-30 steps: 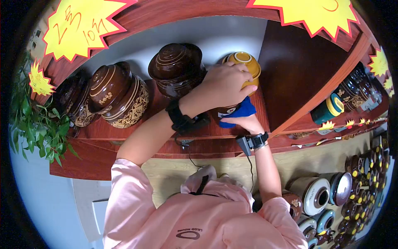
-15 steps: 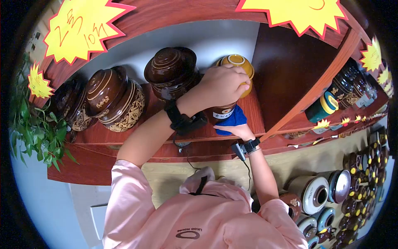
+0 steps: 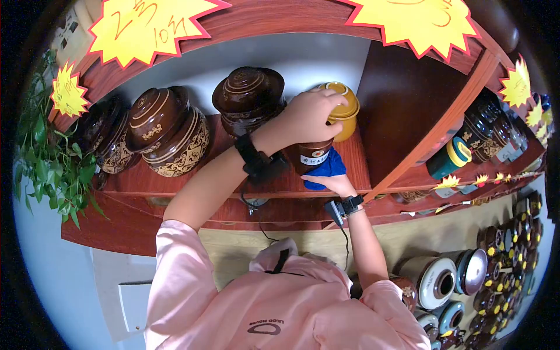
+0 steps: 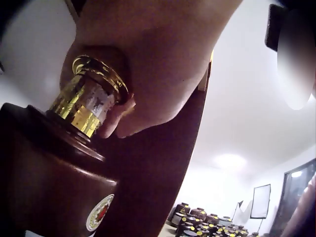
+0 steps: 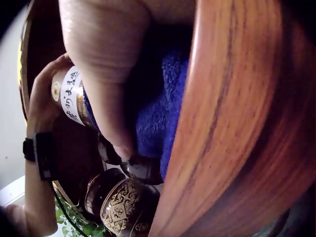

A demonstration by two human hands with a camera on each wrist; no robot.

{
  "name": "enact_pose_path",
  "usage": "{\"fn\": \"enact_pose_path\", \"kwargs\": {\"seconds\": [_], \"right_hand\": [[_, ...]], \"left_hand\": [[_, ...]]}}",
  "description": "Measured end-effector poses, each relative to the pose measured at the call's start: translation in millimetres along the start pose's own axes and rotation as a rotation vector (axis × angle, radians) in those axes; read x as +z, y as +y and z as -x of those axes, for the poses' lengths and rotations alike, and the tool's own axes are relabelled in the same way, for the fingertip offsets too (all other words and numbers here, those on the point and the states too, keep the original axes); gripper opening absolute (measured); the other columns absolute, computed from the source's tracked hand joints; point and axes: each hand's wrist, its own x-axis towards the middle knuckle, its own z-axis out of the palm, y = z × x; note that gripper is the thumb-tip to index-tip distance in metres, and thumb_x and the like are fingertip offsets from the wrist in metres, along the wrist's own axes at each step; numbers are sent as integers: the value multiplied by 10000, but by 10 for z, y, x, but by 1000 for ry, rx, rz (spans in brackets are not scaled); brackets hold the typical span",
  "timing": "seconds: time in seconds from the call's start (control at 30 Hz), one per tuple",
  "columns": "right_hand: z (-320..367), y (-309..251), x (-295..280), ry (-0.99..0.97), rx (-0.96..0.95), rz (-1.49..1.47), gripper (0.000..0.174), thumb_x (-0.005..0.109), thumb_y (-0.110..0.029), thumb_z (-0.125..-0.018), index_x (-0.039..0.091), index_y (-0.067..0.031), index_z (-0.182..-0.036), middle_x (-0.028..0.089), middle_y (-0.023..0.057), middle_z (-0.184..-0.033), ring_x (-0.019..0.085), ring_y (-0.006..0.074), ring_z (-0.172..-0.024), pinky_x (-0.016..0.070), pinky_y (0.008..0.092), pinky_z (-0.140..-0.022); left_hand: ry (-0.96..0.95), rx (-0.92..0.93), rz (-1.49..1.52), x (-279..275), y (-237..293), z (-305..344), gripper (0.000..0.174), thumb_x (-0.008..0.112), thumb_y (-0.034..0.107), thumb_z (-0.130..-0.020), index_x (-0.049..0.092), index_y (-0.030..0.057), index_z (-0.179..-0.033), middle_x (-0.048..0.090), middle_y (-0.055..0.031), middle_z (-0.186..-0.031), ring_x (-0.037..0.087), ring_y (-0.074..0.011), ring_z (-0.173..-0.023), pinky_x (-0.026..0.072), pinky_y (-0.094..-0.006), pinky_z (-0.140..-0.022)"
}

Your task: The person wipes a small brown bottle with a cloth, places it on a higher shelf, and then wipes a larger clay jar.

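Observation:
A dark brown bottle (image 4: pixel 54 173) with a gold neck (image 4: pixel 81 106) and a white label (image 3: pixel 315 158) stands on the red-brown shelf. My left hand (image 3: pixel 303 121) covers its top, palm over the gold rim and a fingertip curled beside the neck in the left wrist view. From above, thumb and forefinger look parted. My right hand (image 3: pixel 338 184) holds a blue cloth (image 3: pixel 326 170) against the lower side of the bottle; its thumb lies along the cloth in the right wrist view. Just behind the left fingers sits a yellow lidded pot (image 3: pixel 348 119).
Brown lidded jars (image 3: pixel 248 96) line the shelf (image 3: pixel 219 166) to the left, some with gold patterns (image 3: pixel 181 149). An upright divider (image 3: pixel 402 105) rises at the right. Beyond it stands a green and yellow container (image 3: pixel 449 157). Leaves (image 3: pixel 52 169) hang at far left; large jars (image 3: pixel 434 283) stand on the floor.
My left forefinger and thumb have moved apart over the bottle top, showing more of the yellow pot. The blue cloth has shifted lower on the bottle since a second ago, uncovering the label.

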Motion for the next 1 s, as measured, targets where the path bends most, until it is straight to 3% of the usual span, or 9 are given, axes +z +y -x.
{"fn": "enact_pose_path", "kwargs": {"seconds": [0.13, 0.23, 0.33, 0.43, 0.73, 1.0], "right_hand": [[16, -7, 6, 13, -42, 0, 824, 852, -20, -638, 398, -36, -1325, 536, 75, -1245, 539, 178, -1119, 472, 348, -970], [37, -105, 34, 2, -1, -156, 826, 854, -27, -640, 395, -40, -1327, 540, 73, -1239, 540, 177, -1118, 477, 343, -962], [13, -39, -5, -33, -44, -65, 816, 856, -45, -648, 401, -40, -1326, 541, 72, -1250, 542, 172, -1111, 476, 337, -959], [50, -115, 27, -2, -43, -106, 798, 854, -45, -644, 416, -33, -1311, 555, 79, -1233, 546, 177, -1108, 466, 347, -964], [72, -60, -20, 22, -16, -114, 791, 854, -77, -655, 426, -28, -1319, 554, 80, -1242, 532, 177, -1130, 442, 349, -985], [71, -68, -72, 19, 24, -214, 814, 843, -76, -665, 414, -7, -1353, 544, 93, -1282, 521, 194, -1162, 416, 353, -1014]], "left_hand": [[71, -10, 186, -41, -76, 6, 405, 702, 258, -765, 602, 17, -1075, 612, -203, -1002, 619, -325, -941, 499, -416, -835], [47, -41, -148, -153, 58, 48, 417, 717, 303, -758, 606, -10, -1011, 615, -199, -932, 634, -326, -878, 524, -410, -771], [-121, -142, -397, -315, 273, 23, 429, 724, 353, -747, 607, -16, -933, 625, -191, -857, 651, -340, -796, 543, -407, -685], [-127, -174, -416, -305, 285, 13, 459, 725, 410, -735, 608, -15, -861, 633, -197, -800, 654, -360, -727, 547, -423, -638], [-175, -79, -292, -350, 150, -12, 316, 666, 215, -709, 609, -46, -878, 627, -248, -822, 635, -406, -771, 532, -460, -713], [-351, 90, 16, -543, -12, -21, 342, 716, 183, -686, 594, 17, -959, 595, -169, -929, 592, -343, -900, 478, -409, -815]]}}
